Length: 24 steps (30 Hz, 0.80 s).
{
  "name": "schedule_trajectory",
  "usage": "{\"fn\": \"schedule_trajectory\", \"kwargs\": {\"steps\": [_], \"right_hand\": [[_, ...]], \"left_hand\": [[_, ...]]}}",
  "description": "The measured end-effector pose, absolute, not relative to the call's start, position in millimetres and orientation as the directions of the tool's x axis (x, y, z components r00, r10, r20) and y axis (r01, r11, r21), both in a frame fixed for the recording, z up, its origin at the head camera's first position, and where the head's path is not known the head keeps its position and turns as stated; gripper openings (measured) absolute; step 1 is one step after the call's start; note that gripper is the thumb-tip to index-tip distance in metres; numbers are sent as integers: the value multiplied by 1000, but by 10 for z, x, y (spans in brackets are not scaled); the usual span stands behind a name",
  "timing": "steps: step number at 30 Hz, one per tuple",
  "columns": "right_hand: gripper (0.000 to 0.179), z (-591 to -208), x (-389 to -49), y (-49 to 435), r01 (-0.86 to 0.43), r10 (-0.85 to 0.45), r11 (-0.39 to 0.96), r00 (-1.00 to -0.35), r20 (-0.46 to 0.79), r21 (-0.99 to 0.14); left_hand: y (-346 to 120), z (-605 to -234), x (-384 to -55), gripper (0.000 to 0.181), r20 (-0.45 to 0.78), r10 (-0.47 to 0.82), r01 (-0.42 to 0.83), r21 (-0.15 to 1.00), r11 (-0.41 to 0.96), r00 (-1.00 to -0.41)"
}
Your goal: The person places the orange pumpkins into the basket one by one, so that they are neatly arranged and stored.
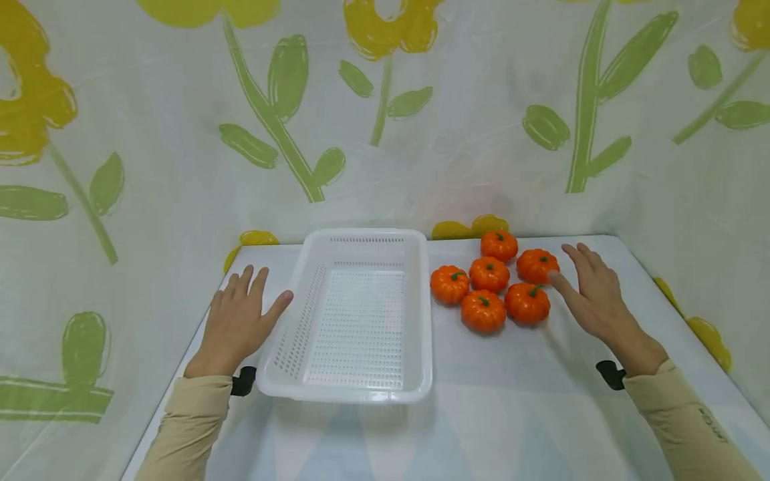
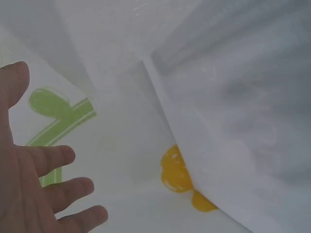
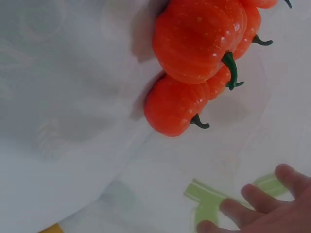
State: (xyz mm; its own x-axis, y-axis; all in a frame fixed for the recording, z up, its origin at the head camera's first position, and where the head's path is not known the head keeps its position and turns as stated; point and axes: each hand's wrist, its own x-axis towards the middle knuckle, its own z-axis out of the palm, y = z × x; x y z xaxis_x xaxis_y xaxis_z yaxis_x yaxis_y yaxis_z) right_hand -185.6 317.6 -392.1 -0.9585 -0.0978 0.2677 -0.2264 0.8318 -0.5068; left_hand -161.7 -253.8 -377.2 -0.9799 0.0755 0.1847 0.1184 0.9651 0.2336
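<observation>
Several small orange pumpkins (image 1: 484, 311) with green stems sit in a cluster right of a white perforated plastic basket (image 1: 424, 321). My right hand (image 1: 592, 294) is held just right of the cluster, fingers extended and holding nothing. Its thumb appears near the outer pumpkins; in the head view I cannot tell whether it touches one. In the right wrist view the pumpkins (image 3: 194, 43) lie apart from the fingers. To the left of the basket, my left hand (image 1: 237, 321) has its fingers spread, with nothing in it. The left wrist view shows that hand's fingers (image 2: 68, 194) apart and straight.
A white tabletop (image 1: 505, 414) carries the basket and pumpkins. Behind and beside it hangs a pale cloth (image 1: 469, 133) printed with yellow flowers and green leaves. A dark wrist camera (image 1: 243, 381) is on the left wrist, another (image 1: 611, 375) on the right.
</observation>
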Motion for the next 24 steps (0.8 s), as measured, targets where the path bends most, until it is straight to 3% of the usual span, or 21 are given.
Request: {"fn": "schedule_trajectory", "kwargs": {"steps": [9, 18, 24], "right_hand": [[73, -3911, -1846, 3178, -191, -75, 826, -970, 233, -531], [87, -3967, -1898, 3134, -141, -92, 812, -989, 115, -567], [92, -4128, -1936, 3112, -108, -115, 842, -993, 20, -529]], "left_hand": [[-2490, -3748, -1369, 84, 248, 123, 200, 313, 929, -961], [-2485, -3798, -869, 102, 80, 127, 149, 457, 877, -989], [-2498, -3877, -678, 103, 76, 166, 181, 491, 852, -983]]}}
